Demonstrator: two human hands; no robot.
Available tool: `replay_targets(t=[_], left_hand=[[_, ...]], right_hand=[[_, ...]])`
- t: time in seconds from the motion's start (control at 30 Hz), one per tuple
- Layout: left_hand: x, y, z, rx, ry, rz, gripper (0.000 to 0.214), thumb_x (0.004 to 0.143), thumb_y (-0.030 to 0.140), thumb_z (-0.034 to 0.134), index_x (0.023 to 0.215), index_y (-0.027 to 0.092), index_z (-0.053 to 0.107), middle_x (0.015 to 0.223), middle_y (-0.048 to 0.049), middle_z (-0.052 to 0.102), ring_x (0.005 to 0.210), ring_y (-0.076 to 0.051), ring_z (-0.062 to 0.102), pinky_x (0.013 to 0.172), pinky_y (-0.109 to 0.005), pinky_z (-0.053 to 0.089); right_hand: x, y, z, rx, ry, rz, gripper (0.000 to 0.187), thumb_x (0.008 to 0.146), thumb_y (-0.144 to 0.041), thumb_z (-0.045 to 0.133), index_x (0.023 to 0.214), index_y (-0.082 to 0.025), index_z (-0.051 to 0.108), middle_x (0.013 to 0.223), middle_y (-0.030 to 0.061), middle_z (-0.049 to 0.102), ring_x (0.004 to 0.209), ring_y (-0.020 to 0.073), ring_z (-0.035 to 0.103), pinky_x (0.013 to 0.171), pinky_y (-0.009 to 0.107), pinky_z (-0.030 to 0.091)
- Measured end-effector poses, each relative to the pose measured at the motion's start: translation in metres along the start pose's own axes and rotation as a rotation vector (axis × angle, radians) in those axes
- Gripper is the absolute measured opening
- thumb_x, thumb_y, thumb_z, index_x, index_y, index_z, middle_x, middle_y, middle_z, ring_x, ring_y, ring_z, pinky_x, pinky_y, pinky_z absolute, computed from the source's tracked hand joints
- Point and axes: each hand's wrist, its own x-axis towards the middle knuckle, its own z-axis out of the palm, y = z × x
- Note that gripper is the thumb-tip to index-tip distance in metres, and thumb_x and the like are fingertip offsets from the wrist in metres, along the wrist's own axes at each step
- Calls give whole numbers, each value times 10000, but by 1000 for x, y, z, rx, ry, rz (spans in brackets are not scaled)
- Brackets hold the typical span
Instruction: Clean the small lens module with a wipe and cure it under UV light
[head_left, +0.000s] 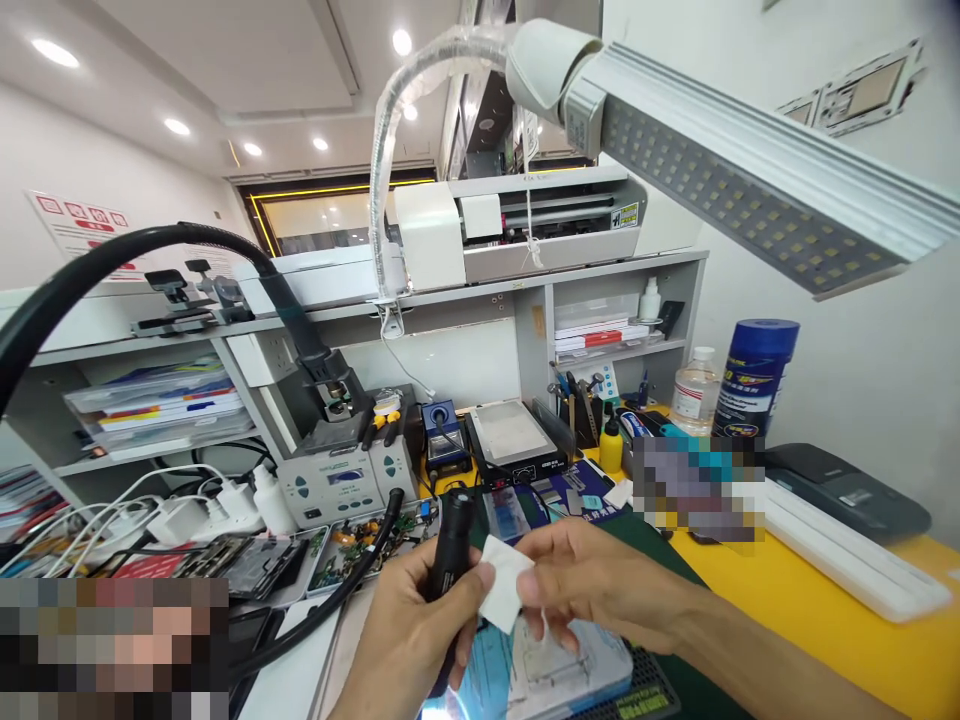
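Note:
My left hand [405, 625] is wrapped round a black flashlight [454, 525], held upright, and a bluish-white glow shows below it. The left thumb also presses on the edge of a small white square wipe [502, 592]. From the other side, my right hand [592, 580] pinches the same wipe between thumb and fingers; its other fingers hang loosely curled. Below both hands lies a pale flat object with line drawings [577, 665], partly covered by the fingers. It rests beside a black mat with yellow-green lettering [649, 700].
A parts tray [352, 550] and a grey rework station [345, 480] stand left. A thick black hose [330, 615] curves beside my left arm. Ahead are a hot plate [510, 435] and a yellow bottle [611, 447]. A blue spray can [754, 380] stands right; an LED lamp [750, 200] hangs overhead.

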Motion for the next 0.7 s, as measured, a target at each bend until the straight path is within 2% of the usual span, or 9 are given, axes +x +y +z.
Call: replay_targets(t=[0.1, 0.23, 0.3, 0.43, 0.57, 0.63, 0.7], left_hand=[[0, -2, 2, -28, 79, 51, 473, 774, 602, 681, 859, 151, 565, 438, 42, 482, 361, -75, 375, 386, -192, 288], [-1, -5, 4, -35, 135, 110, 468, 763, 590, 705, 846, 147, 580, 436, 41, 469, 381, -77, 365, 397, -193, 312], [-1, -4, 4, -33, 144, 127, 473, 758, 598, 705, 842, 148, 586, 436, 43, 458, 381, -79, 362, 393, -192, 310], [-3, -2, 4, -18, 140, 169, 468, 754, 598, 705, 813, 148, 593, 426, 45, 441, 378, -79, 373, 402, -191, 306], [-5, -2, 3, 1, 126, 164, 458, 748, 580, 709, 836, 145, 596, 417, 46, 450, 371, -84, 394, 405, -191, 324], [-5, -2, 2, 0, 109, 152, 449, 745, 567, 711, 843, 147, 586, 409, 46, 455, 360, -82, 390, 397, -187, 313], [-4, -2, 2, -6, 85, 140, 431, 748, 551, 707, 829, 147, 579, 397, 46, 456, 343, -76, 376, 386, -182, 288]], right_hand=[[5, 6, 9, -9, 104, -85, 382, 654, -323, 879, 881, -85, 684, 696, 33, 669, 554, 92, 587, 437, 162, 403], [5, 7, 14, -84, 237, -189, 328, 702, -341, 845, 815, -100, 654, 561, 9, 651, 432, 67, 517, 417, 164, 382], [4, 7, 13, -112, 235, -244, 332, 705, -333, 843, 880, -107, 674, 589, 2, 653, 466, 85, 551, 429, 176, 406], [3, 10, 10, -142, 147, -306, 368, 763, -349, 804, 1045, -130, 713, 662, 13, 668, 535, 110, 609, 472, 199, 449], [5, 16, 6, -110, 117, -317, 273, 808, -362, 760, 941, -124, 776, 519, 20, 631, 442, 99, 564, 428, 193, 414], [4, 18, 5, -101, 117, -362, 197, 810, -327, 753, 868, -143, 795, 584, 30, 641, 461, 106, 586, 431, 202, 425], [-1, 18, 5, -164, 121, -434, 146, 848, -279, 706, 858, -172, 805, 735, 47, 653, 528, 113, 619, 485, 230, 467]])
